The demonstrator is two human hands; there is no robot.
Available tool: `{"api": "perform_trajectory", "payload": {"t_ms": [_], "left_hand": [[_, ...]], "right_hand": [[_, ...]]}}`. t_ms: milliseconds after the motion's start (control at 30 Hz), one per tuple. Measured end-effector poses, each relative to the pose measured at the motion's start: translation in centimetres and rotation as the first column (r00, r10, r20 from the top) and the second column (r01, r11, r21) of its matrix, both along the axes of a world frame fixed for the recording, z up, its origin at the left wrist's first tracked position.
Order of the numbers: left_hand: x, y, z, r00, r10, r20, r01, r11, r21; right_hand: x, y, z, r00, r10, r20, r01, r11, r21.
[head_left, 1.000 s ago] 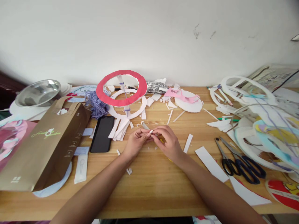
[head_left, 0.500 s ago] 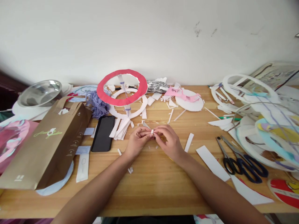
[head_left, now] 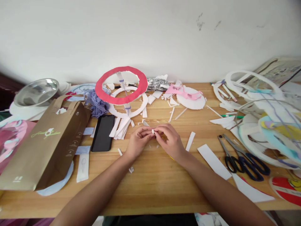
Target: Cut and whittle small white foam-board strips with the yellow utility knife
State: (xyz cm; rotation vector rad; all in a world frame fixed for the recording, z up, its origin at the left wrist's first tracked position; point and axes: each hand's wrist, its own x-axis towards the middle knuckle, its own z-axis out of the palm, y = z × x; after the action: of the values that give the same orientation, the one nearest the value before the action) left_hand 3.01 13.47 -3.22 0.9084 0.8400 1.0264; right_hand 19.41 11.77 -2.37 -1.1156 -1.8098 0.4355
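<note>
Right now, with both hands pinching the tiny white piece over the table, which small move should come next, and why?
Probably keep rolling or pressing it between the fingertips. The small white piece is pinched between the left hand and right hand, held just above the table; the scissors lie apart, off to the right.

A red paper ring point(head_left: 121, 84), purple yarn point(head_left: 96, 104), black phone point(head_left: 103, 132), brown bag point(head_left: 44, 147), black-handled scissors point(head_left: 242, 158).
</note>
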Motion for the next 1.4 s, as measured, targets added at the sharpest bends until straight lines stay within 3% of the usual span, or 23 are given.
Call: {"api": "perform_trajectory", "payload": {"t_ms": [200, 367, 533, 733, 1400], "left_hand": [[0.31, -0.37, -0.51, 0.998, 0.053, -0.03, -0.051, 0.997, 0.059], [0.36, -0.52, -0.94, 0.997, 0.029, -0.068, -0.024, 0.997, 0.076], [0.13, -0.12, -0.96, 0.997, 0.05, -0.066, -0.045, 0.996, 0.075], [-0.1, 0.12, -0.91, 0.984, 0.03, -0.176, -0.012, 0.995, 0.102], [-0.18, 0.08, -0.74, 0.978, -0.011, -0.21, 0.029, 0.996, 0.085]], "right_hand": [[0.04, -0.11, -0.12, 0.999, -0.003, 0.036, 0.003, 1.0, 0.002], [0.04, -0.08, -0.11, 0.997, -0.026, 0.07, 0.025, 1.0, 0.008], [-0.05, -0.07, 0.05, 0.988, -0.069, 0.142, 0.057, 0.995, 0.086], [-0.24, -0.34, 0.29, 0.971, -0.088, 0.221, 0.054, 0.986, 0.155], [-0.13, -0.19, 0.09, 0.977, -0.102, 0.187, 0.078, 0.988, 0.133]]}}
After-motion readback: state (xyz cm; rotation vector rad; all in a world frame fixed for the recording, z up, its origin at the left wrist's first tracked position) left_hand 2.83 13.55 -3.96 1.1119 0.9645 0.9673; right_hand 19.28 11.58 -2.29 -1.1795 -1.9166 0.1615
